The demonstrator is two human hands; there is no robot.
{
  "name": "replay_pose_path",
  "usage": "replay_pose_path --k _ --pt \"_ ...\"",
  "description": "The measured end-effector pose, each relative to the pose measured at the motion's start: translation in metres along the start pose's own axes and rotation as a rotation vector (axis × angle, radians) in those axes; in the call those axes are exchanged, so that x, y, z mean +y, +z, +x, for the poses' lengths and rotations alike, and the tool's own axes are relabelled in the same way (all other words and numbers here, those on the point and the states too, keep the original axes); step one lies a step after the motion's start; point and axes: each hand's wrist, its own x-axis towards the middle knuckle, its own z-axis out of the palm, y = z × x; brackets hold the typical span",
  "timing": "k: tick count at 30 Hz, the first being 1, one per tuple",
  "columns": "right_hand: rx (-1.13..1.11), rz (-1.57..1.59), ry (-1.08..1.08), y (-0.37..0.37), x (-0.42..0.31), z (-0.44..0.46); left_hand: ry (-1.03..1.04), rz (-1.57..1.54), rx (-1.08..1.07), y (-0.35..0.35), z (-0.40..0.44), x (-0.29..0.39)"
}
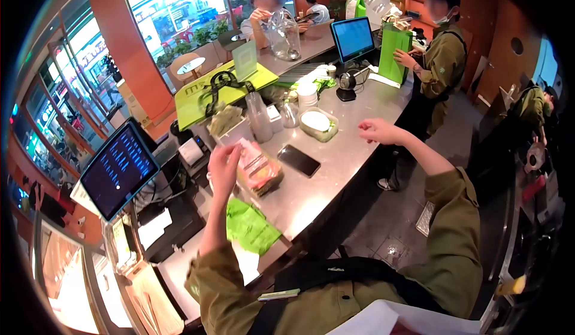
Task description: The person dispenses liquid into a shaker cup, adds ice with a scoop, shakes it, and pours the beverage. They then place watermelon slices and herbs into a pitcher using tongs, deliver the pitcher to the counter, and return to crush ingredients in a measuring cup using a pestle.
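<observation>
My left hand (224, 162) is beside a clear-wrapped package (260, 170) with a red and white label. Its fingers are bent and pressed together near the package's top edge; what they hold, if anything, is hidden. Over the counter's inner edge hovers my right hand (378, 131), fingers loosely bent and apart, with nothing in it. Between the two hands a dark phone (299, 160) lies flat on the metal counter (326, 182). Behind the phone is a clear tub (319, 125) with white and green contents. A folded green bag (250, 226) lies nearest my body.
Stacked clear cups (259, 118) and a yellow-green bag (197, 98) stand farther back. A screen (120, 166) is at the left, another monitor (353, 38) at the back. A co-worker (446, 65) handles a green paper bag (394, 53). Someone across the counter is beside a clear plastic bag (283, 35).
</observation>
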Motion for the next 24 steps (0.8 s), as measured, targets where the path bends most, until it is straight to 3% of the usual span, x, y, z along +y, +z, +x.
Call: replay_pose_path --k 3,6,8,9,10,12,15,17,22,24 --pt "-0.085 -0.103 -0.011 -0.026 0.038 0.011 0.074 -0.107 -0.013 0.098 0.112 0.009" --pt "-0.171 -0.266 -0.092 -0.05 0.097 0.037 0.12 0.114 -0.005 0.183 0.211 -0.004" --pt "-0.205 -0.241 -0.129 -0.068 0.143 0.066 0.315 0.236 0.097 0.227 0.268 0.012" --pt "-0.198 -0.185 -0.091 -0.075 0.159 0.082 0.255 0.269 0.185 0.252 0.298 0.008" --pt "-0.148 -0.166 -0.162 -0.073 0.193 0.101 0.084 0.233 0.139 0.272 0.334 0.002" --pt "-0.004 -0.074 -0.253 -0.07 0.249 0.147 0.087 0.392 0.301 0.312 0.403 -0.011" --pt "0.271 -0.039 -0.203 -0.057 0.267 0.173 -0.28 0.703 0.325 0.359 0.492 -0.025" --pt "0.417 -0.08 -0.365 -0.049 0.289 0.191 -0.438 0.806 0.361 0.388 0.53 -0.028" --pt "0.393 0.067 -0.378 -0.028 0.318 0.206 -0.64 0.894 0.338 0.424 0.576 -0.047" --pt "0.411 0.129 -0.331 -0.032 0.319 0.206 -0.666 0.766 0.384 0.43 0.579 -0.051"
